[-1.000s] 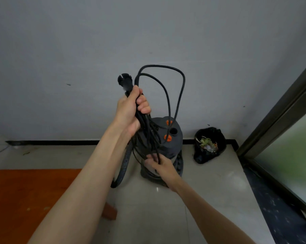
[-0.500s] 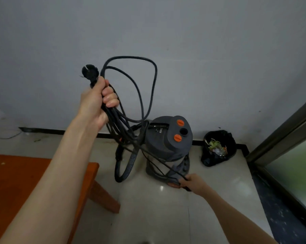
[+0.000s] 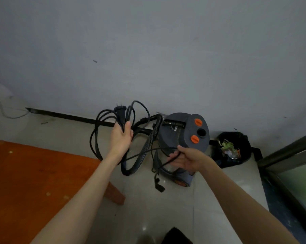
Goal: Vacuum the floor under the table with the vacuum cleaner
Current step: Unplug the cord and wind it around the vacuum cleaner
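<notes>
Vacuum cleaner (image 3: pixel 184 136), a dark grey canister with two orange knobs on its lid, stood on the pale tiled floor (image 3: pixel 166 217) against the grey wall (image 3: pixel 148 50), just beyond the right hand (image 3: pixel 185 158). That hand was curled around a single strand of the black power cord (image 3: pixel 145 152), which ran across to the left hand (image 3: pixel 121 138). The left hand clenched a bundle of cord loops, with the plug (image 3: pixel 120 110) sticking up above its fingers. A ribbed black hose (image 3: pixel 148 145) curved down between the two hands. An orange-brown table (image 3: pixel 34 182) lay under the left forearm. A black rubbish bag (image 3: pixel 233 148) sat beyond the right hand, to the far side of the canister.
</notes>
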